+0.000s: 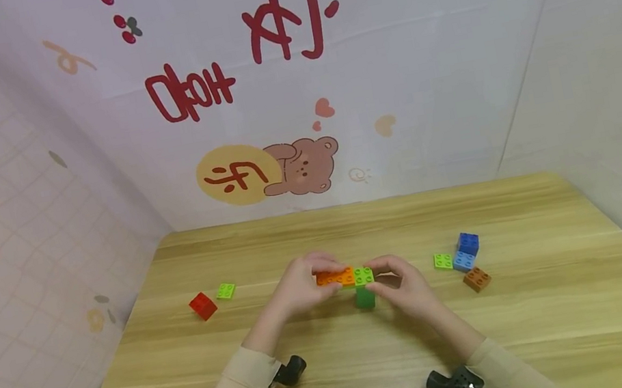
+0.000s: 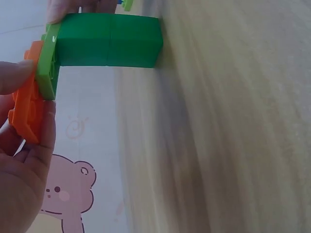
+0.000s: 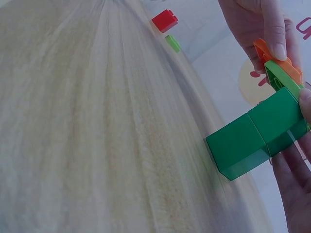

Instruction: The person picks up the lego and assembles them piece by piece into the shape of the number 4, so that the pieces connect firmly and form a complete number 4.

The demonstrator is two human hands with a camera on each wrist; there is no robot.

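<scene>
Two dark green toy bricks (image 2: pixel 107 41) are stacked as a short upright tower on the table. Across its top lies a light green flat brick (image 1: pixel 363 275), reaching out to the left. An orange flat brick (image 1: pixel 335 278) overlaps that light green overhang from above, its far part jutting beyond it. My left hand (image 1: pixel 301 284) pinches the orange brick between thumb and fingers. On the other side, my right hand (image 1: pixel 408 286) grips the light green brick at the tower's top, the thumb (image 3: pixel 305 103) at its near side.
Left on the wooden table (image 1: pixel 344 382) lie a red brick (image 1: pixel 202 306) and a small light green flat brick (image 1: pixel 225 291). To the right sit another light green one (image 1: pixel 443 261), a dark blue brick (image 1: pixel 468 242), a lighter blue brick (image 1: pixel 464 261) and a brown brick (image 1: pixel 477 279).
</scene>
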